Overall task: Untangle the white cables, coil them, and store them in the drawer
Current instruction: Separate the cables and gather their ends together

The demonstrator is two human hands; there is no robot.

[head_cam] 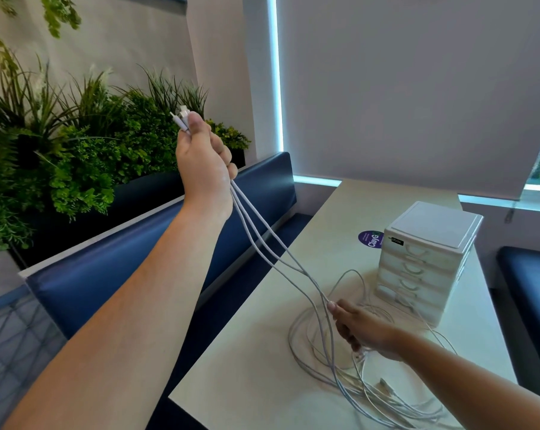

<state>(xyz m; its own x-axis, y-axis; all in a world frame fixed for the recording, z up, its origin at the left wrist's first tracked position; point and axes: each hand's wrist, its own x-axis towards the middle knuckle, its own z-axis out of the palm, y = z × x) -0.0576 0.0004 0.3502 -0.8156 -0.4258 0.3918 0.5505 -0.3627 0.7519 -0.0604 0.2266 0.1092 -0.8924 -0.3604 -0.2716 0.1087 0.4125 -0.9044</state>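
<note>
White cables (309, 277), three strands at least. Run taut in a slanting line through the head view, from upper left of centre down to lower right.

Top ends, with their plugs (182, 117), held high in the left hand (205, 159) against the plants (85, 144). Fingers (227, 162) there curled round the strands, thumb pressed over the plugs.

Lower down, gathered to one point and pinched by the right hand (362, 332), low over the counter (247, 352). Fingers (333, 307) there closed tight on the bundle.

Past that pinch, slack lying in loose overlapping loops on the counter, around and below the right hand and trailing to the bottom right edge. Looks tangled there, and not yet coiled.

Long axis of the taut stretch: diagonal, left hand to right hand. Tangle below and beyond the right-hand pinch, toward the lower right, so far nearer that hand. Left hand well apart from it, likely serving as anchor. Next move probably a slide of the right hand along the strands toward the heap, to part one from another.

Drawer unit (424, 259), white, four drawers, standing on the counter just right of the loops. All drawers seemingly closed, with one strand passing close by its base. Also nearer the right hand. Purple sticker (369, 239) on the counter just left of it.
</note>
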